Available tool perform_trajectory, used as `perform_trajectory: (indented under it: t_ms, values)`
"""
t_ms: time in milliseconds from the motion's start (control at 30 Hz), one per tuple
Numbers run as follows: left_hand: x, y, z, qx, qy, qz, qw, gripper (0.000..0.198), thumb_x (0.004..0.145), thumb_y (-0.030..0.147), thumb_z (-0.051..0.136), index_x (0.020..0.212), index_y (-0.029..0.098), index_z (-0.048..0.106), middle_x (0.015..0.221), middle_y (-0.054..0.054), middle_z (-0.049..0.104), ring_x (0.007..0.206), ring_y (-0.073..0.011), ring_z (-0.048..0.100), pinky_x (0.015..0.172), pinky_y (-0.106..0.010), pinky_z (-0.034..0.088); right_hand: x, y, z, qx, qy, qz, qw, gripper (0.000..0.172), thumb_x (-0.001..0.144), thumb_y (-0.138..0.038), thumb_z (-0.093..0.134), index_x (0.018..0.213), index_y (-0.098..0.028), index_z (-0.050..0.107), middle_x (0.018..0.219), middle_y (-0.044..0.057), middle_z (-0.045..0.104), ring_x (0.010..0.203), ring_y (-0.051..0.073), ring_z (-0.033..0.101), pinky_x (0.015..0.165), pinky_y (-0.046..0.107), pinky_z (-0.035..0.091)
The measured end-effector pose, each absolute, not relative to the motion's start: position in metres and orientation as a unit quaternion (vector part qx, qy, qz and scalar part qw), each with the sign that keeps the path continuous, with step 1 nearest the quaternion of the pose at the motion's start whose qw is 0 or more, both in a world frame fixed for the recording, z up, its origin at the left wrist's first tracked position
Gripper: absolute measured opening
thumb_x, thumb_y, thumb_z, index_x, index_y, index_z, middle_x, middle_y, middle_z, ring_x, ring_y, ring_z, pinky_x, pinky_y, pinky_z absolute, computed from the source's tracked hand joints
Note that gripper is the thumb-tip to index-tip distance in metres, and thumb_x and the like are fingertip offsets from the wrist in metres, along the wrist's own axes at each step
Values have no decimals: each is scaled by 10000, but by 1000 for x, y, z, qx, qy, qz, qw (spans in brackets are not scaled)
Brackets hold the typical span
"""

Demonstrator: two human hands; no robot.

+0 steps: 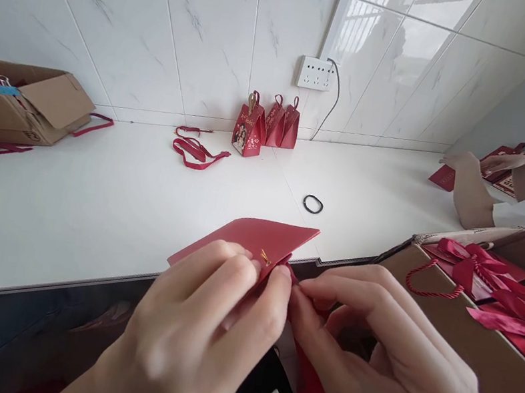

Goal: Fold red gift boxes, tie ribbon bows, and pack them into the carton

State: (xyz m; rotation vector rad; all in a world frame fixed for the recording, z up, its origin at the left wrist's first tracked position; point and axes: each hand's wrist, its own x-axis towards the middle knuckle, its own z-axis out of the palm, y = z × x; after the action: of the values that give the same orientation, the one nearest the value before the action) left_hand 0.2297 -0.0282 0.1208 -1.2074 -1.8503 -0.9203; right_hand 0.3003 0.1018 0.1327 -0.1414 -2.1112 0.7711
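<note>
A red paper gift box is tilted just over the counter's front edge, its flat side facing up. My left hand is closed on it, thumb and fingers pinching near its right end. A small gold twist tie sticks out beside those fingertips. My right hand is closed too, thumb and forefinger pinching the end of a dark red ribbon at the box's edge. The two hands' fingertips are close together there. My fingers hide most of the ribbon and the box's underside.
On the white counter stand several red gift boxes, loose red ribbons and a black hair tie. Cardboard boxes flank me, left and right. Another person's arms work at far right.
</note>
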Motion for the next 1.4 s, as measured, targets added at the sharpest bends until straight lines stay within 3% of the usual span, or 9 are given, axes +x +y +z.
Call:
perform_trajectory:
  t_ms: [100,167,767,1000,1133,1300,1400]
  values:
    - [227,-30,123,-504,-717,-249,412,198,810,105,590,956,184,698,713,-50,648,734,-211,666,598,-313,601,303,100,135,-79,-849,316,416,124,827,-203,623,720,-266,622,637,-40,627,489,101,590,449,199,504]
    - [227,-29,124,-497,-716,-238,428,181,810,96,593,925,189,697,690,-37,641,724,-201,661,601,-310,604,304,100,136,-83,-850,324,406,124,831,-213,618,720,-269,625,634,-38,626,491,107,591,450,204,505]
    - [234,-27,126,-470,-737,-266,406,161,829,95,578,899,202,677,685,-12,629,717,-174,655,629,-298,601,304,103,140,-54,-866,322,379,145,812,-173,596,693,-257,593,618,-53,605,455,76,544,444,180,473]
    - [232,-25,124,-465,-721,-279,432,130,811,93,606,881,161,693,698,-31,623,724,-170,641,612,-274,590,302,109,138,-18,-867,313,387,135,782,-148,612,698,-241,563,624,-55,592,451,61,475,368,178,368]
    - [231,-27,124,-475,-710,-280,437,146,798,73,619,886,162,695,723,-37,623,734,-172,632,630,-286,586,305,106,138,-16,-865,320,386,139,787,-142,613,700,-241,569,636,-51,590,472,68,471,423,181,410]
    - [227,-32,128,-493,-718,-283,402,162,798,69,624,937,119,691,732,-64,631,741,-187,640,608,-294,565,305,105,138,-31,-849,329,413,131,795,-160,622,712,-246,568,613,-56,575,458,71,466,432,191,413]
    - [220,-35,129,-497,-723,-322,356,146,808,74,623,932,130,675,711,-40,627,699,-147,629,583,-252,537,291,126,130,-107,-830,295,461,146,809,-225,631,682,-240,559,576,-54,543,446,77,479,422,201,397]
